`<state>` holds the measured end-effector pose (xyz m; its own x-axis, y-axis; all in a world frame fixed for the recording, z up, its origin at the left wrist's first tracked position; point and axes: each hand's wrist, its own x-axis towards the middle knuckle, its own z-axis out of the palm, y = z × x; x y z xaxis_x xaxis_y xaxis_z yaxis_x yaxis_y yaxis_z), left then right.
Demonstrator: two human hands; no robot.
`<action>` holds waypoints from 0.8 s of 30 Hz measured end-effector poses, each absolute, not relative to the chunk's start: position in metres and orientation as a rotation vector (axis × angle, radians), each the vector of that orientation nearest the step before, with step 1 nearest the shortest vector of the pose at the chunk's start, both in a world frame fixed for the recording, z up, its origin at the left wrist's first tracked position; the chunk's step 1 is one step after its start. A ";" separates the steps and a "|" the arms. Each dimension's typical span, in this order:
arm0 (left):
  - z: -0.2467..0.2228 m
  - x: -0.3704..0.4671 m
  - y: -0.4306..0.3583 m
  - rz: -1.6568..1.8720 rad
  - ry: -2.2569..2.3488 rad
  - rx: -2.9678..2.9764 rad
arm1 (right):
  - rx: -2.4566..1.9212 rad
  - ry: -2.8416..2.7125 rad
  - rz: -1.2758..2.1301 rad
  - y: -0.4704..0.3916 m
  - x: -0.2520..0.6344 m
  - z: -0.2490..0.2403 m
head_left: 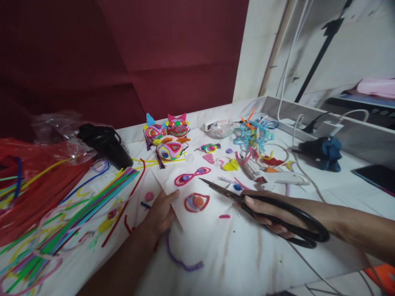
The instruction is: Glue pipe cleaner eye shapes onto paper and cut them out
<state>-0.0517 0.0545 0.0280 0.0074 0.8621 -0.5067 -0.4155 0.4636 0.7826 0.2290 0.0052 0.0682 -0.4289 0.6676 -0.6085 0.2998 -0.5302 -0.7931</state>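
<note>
My left hand [161, 211] grips the left edge of a white paper sheet [174, 203], thumb on top. On the sheet sit a pink figure-eight shape [193, 176] with purple centres and a red-outlined teardrop piece [196, 202] with an orange middle. My right hand [268, 207] is wrapped round black-handled scissors [228, 193]. Their blades look closed together and point left over the sheet, tip near the figure-eight shape. A small pink strip [224, 216] and a blue bead-like piece [237, 187] lie near the blades. A purple pipe cleaner [183, 265] curves on the table below.
Three colourful lion-like heads [169, 148] stand at the back. Bundled pipe cleaners [70, 224] and a black hair-dryer-like tool [106, 144] lie left. On the right are a white glue gun [277, 178], tangled pipe cleaners [254, 133], cables, a dark blue object [328, 152] and a phone [376, 177].
</note>
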 end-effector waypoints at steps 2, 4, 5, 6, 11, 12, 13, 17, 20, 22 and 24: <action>0.030 -0.051 0.054 1.053 1.222 0.496 | -1.502 -1.347 2.057 0.007 0.227 0.068; 0.032 -0.050 0.053 1.052 1.255 0.515 | -1.511 -1.352 2.045 0.009 0.225 0.069; 0.033 -0.049 0.053 1.050 1.254 0.521 | -1.525 -1.363 2.031 0.010 0.223 0.070; 0.034 -0.049 0.053 1.042 1.255 0.525 | -1.541 -1.375 2.017 0.011 0.222 0.070; 0.033 -0.050 0.053 1.051 1.212 0.525 | -1.634 -1.432 1.928 0.012 0.217 0.075; 0.033 -0.051 0.053 1.062 1.197 0.523 | -1.634 -1.442 1.909 0.012 0.217 0.075; 0.032 -0.051 0.053 1.067 1.191 0.520 | -1.627 -1.449 1.892 0.012 0.217 0.075; 0.031 -0.052 0.052 1.050 1.199 0.521 | -1.580 -1.432 1.912 0.012 0.220 0.072; 0.031 -0.052 0.052 1.047 1.208 0.524 | -1.547 -1.373 1.969 0.010 0.222 0.067; 0.031 -0.051 0.052 1.049 1.213 0.518 | -1.531 -1.330 2.001 0.010 0.222 0.064; 0.031 -0.052 0.053 1.051 1.206 0.512 | -1.532 -1.290 2.037 0.011 0.220 0.062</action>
